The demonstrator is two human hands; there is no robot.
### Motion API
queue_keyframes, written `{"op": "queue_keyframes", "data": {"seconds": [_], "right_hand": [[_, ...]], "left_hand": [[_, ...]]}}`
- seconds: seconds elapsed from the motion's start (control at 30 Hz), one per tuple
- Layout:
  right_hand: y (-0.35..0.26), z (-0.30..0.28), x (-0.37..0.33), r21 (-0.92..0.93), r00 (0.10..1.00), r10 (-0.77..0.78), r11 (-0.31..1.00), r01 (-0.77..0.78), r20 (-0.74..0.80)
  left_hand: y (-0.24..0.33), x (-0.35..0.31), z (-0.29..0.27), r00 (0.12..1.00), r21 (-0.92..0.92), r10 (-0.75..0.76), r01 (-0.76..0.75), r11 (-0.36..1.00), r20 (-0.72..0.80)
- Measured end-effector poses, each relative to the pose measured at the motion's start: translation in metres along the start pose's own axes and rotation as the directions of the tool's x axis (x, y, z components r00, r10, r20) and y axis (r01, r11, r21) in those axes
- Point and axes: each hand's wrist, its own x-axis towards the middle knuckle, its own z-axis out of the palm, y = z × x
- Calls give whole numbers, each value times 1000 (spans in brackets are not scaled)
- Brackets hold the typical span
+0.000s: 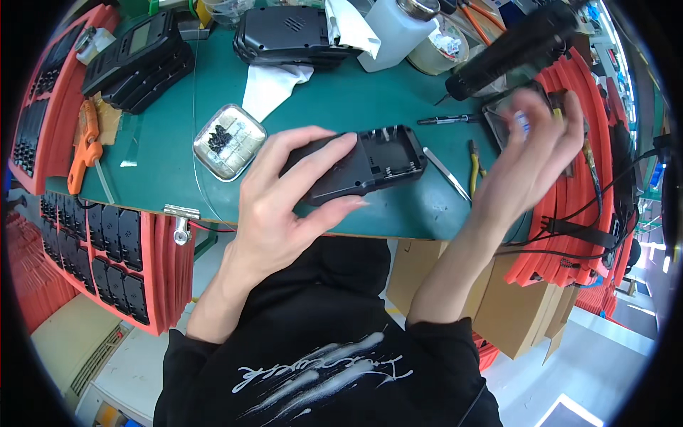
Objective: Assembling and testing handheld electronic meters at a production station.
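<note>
My left hand (pixel 274 192) is wrapped round a black handheld device casing (pixel 341 174), thumb on its near edge and fingers over its top. An open battery compartment (pixel 395 153) with metal spring contacts faces up at the casing's right end; no batteries show in it. Above a dark tray (pixel 494 114) at the right is my right hand (pixel 523 156), its fingers smeared by motion. A small blue-and-white thing (pixel 523 122) shows by those fingers; whether they grip it I cannot tell. Tweezers (pixel 447 173) and yellow-handled pliers (pixel 474 167) lie between my hands.
A metal dish of small black screws (pixel 220 139) sits left of the casing. Above the tray hangs a black electric screwdriver (pixel 509 53). An orange glue gun (pixel 85 149), stacked black devices (pixel 142 60) and a white bottle (pixel 395 35) stand farther out. Cables (pixel 569 231) cross red foam trays.
</note>
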Motion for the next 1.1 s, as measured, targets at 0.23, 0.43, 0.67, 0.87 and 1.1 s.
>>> {"op": "queue_keyframes", "data": {"seconds": [0.23, 0.43, 0.67, 0.87, 1.1], "right_hand": [[-20, -39, -63, -323, 756, 64, 925, 200, 651], [-14, -40, -65, -237, 833, 53, 967, 95, 551], [-15, -38, -62, -165, 832, -9, 979, 121, 554], [-20, -32, -68, -185, 770, -59, 957, 225, 635], [-18, -37, -71, -131, 813, 49, 991, 33, 581]], "left_hand": [[7, 8, -10, 981, -208, -56, 95, 973, 185], [12, 3, -4, 979, -386, -156, 194, 902, 128], [5, -6, -38, 841, -697, -371, 537, 476, 394], [22, 5, -22, 838, -600, -491, 525, 604, 239], [12, 6, -27, 972, -201, -218, 232, 952, 87]]}}
